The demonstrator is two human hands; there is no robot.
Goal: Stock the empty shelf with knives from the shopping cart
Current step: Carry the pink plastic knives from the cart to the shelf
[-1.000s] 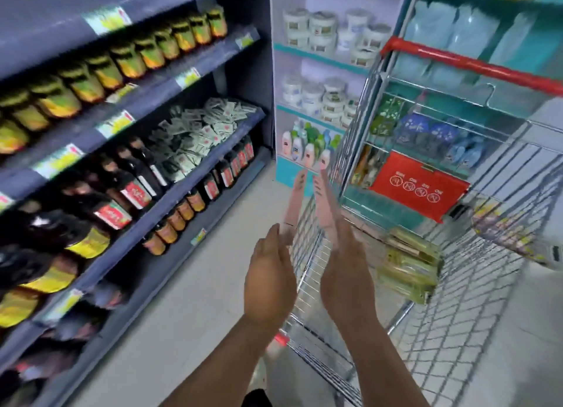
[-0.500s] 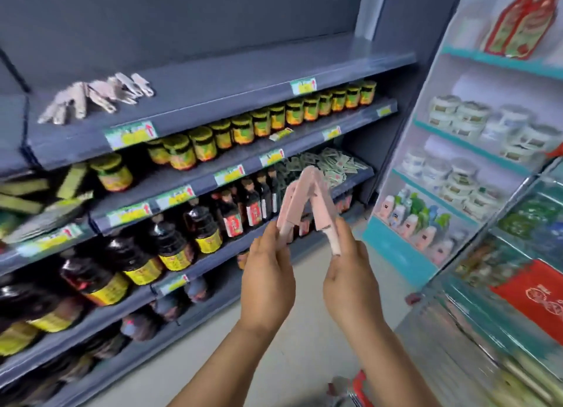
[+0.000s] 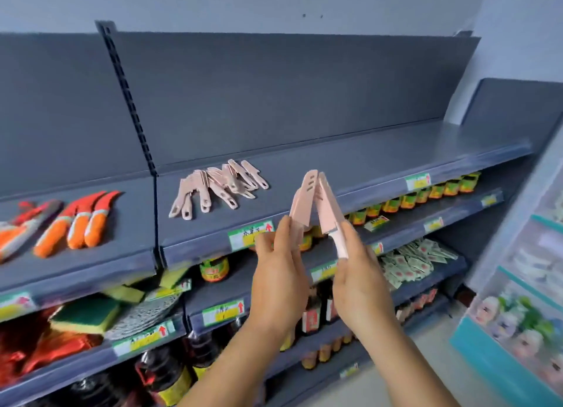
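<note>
**Two sheathed knives in hand, shelf ahead and to the upper left**

Grip first. My left hand (image 3: 281, 272) pinches the lower end of one pink knife (image 3: 301, 204) between thumb and curled fingers. My right hand (image 3: 359, 280) does the same with a second pink knife (image 3: 327, 211); its pale handle end pokes out below the fingertips. Both hands are clasped on a knife, neither is free. The two knives stand nearly upright and lean toward each other, tips meeting or almost meeting at the top, like a tent. I cannot tell whether the tips actually touch.

Outward from there. The knives are held in the air, in front of the front lip of the upper grey shelf (image 3: 380, 160), not yet over its surface. The pile of pink knives (image 3: 217, 184) already stocked lies on that shelf up and to the left of my grip, their long axes running roughly front to back and fanned out, handle loops toward me. The left hand is the nearer one to the pile. Bare shelf lies right of the pile, directly beyond my hands.

Judgement: the coming move is forward and slightly left, and both knives need tipping from upright to flat, handles toward the edge, to match the pile. Left-hand knife should go down first.

The orange-handled knives (image 3: 79, 224) in the neighbouring bay are well apart.
</note>
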